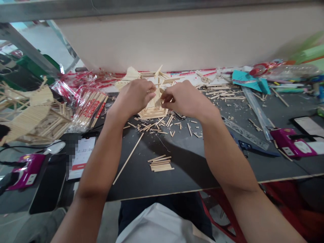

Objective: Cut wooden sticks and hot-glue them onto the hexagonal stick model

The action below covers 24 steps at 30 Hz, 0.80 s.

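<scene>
A small model built of thin wooden sticks (153,113) stands on the dark table, with a ribbed upright wall and a layered, angular base. My left hand (135,98) is at its left side, thumb and fingers closed on the upper part. From the right, my right hand (183,98) reaches in with fingertips pinched together close against the wall; whatever they hold is hidden. Cut stick pieces (158,126) lie scattered in front of the base. Nearer me are a small pile of short sticks (161,163) and one long stick (128,158).
At left are a larger stick structure (32,114), packaged sticks (88,108), a lit phone (83,157), a dark phone (48,184) and a magenta power adapter (27,171). At right lie a metal ruler (245,132), a clear ruler (257,113), a blue cutter (260,148) and another magenta adapter (291,141).
</scene>
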### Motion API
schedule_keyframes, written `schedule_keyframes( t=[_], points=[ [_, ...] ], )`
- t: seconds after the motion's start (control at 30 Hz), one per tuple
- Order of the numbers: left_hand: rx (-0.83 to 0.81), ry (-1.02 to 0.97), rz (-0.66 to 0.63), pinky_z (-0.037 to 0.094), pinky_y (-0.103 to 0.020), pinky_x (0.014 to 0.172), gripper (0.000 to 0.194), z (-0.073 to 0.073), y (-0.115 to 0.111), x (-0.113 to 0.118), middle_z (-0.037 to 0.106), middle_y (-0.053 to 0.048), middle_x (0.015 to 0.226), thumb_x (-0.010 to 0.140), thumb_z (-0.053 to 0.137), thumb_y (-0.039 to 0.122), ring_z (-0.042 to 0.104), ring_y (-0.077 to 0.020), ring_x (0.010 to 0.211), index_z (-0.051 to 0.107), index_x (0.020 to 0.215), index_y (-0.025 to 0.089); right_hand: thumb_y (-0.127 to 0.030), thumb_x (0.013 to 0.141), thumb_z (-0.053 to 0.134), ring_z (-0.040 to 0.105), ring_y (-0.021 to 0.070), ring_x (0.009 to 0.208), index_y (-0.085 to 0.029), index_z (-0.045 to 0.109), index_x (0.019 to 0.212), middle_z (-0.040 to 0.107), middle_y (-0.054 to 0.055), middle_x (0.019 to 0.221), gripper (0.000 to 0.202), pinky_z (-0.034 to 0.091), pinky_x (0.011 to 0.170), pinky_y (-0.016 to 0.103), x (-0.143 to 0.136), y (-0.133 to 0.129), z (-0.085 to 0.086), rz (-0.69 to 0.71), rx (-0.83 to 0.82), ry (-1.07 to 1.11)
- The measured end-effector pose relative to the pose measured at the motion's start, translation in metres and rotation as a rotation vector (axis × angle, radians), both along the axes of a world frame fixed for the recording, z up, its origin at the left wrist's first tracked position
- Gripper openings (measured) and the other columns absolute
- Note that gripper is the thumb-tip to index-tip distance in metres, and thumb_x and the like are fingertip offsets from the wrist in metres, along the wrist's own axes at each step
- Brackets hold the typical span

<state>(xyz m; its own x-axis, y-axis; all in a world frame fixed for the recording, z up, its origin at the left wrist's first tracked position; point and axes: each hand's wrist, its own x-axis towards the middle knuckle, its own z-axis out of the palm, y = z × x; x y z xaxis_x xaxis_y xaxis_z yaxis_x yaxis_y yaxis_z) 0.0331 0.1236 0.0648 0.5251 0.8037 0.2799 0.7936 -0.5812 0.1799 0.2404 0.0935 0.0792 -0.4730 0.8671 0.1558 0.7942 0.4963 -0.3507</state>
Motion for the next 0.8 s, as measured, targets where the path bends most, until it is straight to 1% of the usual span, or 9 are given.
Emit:
schedule_keyframes(
  t=[0.2,0.33,0.57,0.7,0.8],
  points=[
    [0.015,0.009,0.000,0.051,-0.039,0.103,0.024,-0.0009,0.0001,-0.0006,0.075,-0.009,0.120,0.102,0.055,0.028,0.068,-0.0258,0.118,0.072,0.118,0.023,-0.014,0.084,0.068,0.070,0.0233,0.085,-0.017,0.083,0.095,0.077,0.007,0.087,0.018,0.045,0.080,0.034,-0.0019,0.0006,-0.0004,0.002,0.002,0.001],
    [0.026,0.026,-0.001,0.051,-0.039,0.104,0.025,-0.0010,-0.0002,-0.0006,0.075,-0.009,0.121,0.102,0.055,0.028,0.068,-0.0263,0.118,0.072,0.118,0.023,-0.013,0.085,0.067,0.069,0.0228,0.083,-0.016,0.082,0.094,0.077,0.008,0.087,0.018,0.045,0.077,0.033,-0.0023,0.0007,0.0000,0.013,0.006,-0.018],
    [0.029,0.024,0.006,0.052,-0.042,0.104,0.029,-0.0007,-0.0019,0.0003,0.075,-0.010,0.123,0.102,0.053,0.028,0.068,-0.0280,0.118,0.072,0.122,0.022,-0.011,0.084,0.064,0.070,0.0237,0.083,-0.015,0.080,0.093,0.077,0.009,0.088,0.019,0.044,0.077,0.034,-0.0031,-0.0012,0.0031,0.030,0.001,-0.028],
    [0.027,0.034,-0.005,0.051,-0.041,0.106,0.032,-0.0002,-0.0026,0.0003,0.074,-0.009,0.127,0.103,0.053,0.029,0.067,-0.0279,0.122,0.070,0.130,0.024,-0.010,0.083,0.064,0.069,0.0233,0.082,-0.014,0.080,0.093,0.076,0.009,0.087,0.020,0.043,0.078,0.034,-0.0037,-0.0018,0.0041,0.029,-0.013,-0.026],
    [0.022,0.045,-0.002,0.050,-0.040,0.106,0.035,0.0006,-0.0037,0.0011,0.073,-0.010,0.127,0.104,0.053,0.028,0.066,-0.0276,0.122,0.069,0.135,0.024,-0.009,0.083,0.062,0.068,0.0232,0.082,-0.016,0.079,0.092,0.076,0.008,0.087,0.020,0.043,0.078,0.034,-0.0030,-0.0010,0.0032,0.043,-0.006,-0.017]
  ],
)
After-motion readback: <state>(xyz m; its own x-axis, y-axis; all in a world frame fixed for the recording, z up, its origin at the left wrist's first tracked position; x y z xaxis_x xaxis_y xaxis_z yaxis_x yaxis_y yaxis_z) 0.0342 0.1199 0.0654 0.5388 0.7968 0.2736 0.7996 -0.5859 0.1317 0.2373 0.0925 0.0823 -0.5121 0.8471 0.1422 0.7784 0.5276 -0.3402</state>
